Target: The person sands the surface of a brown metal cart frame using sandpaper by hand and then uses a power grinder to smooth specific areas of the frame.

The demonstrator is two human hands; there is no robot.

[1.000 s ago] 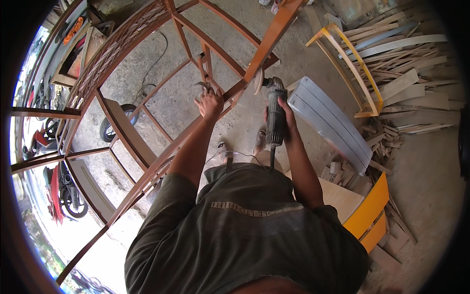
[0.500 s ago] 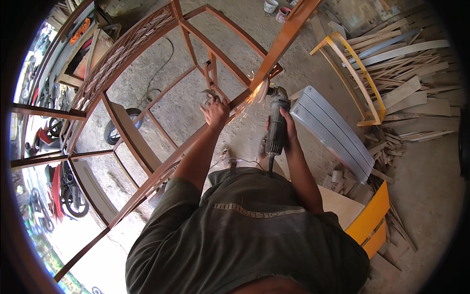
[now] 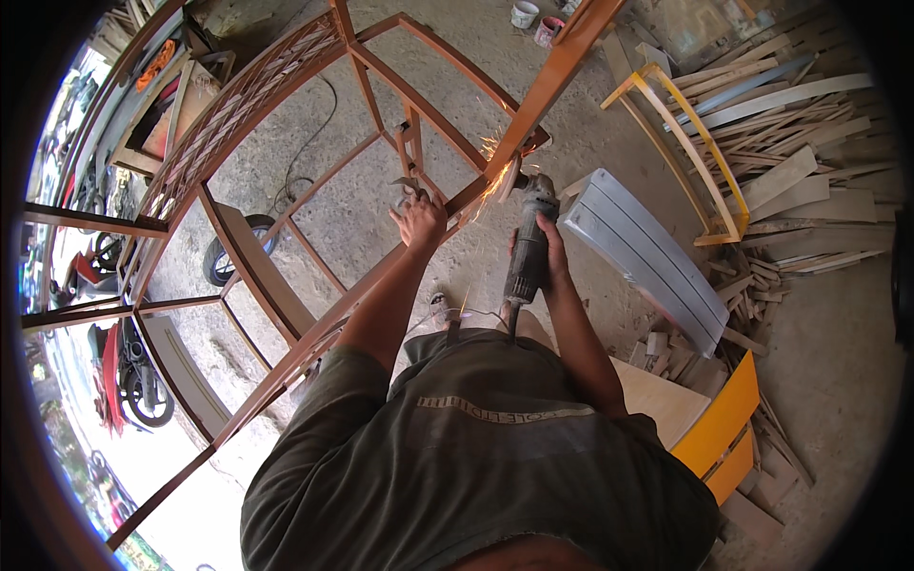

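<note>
My right hand (image 3: 549, 255) grips the dark body of an angle grinder (image 3: 529, 243), whose disc touches an orange-brown bar of the metal frame (image 3: 419, 105) and throws sparks (image 3: 495, 171). My left hand (image 3: 419, 221) rests on a lower bar of the same frame, just left of the grinding spot, fingers curled over the bar. The grinder's cable trails down toward my body.
A grey ribbed curved panel (image 3: 647, 257) lies on the concrete floor to the right. Beyond it are a yellow metal frame (image 3: 695, 152) and a pile of wood offcuts (image 3: 809, 143). An orange board (image 3: 724, 419) leans at lower right. A wheel (image 3: 233, 249) and motorbikes (image 3: 119, 381) sit to the left.
The grinder's disc has come onto the frame bar and sparks now fly. My left hand has stayed on the lower bar.
</note>
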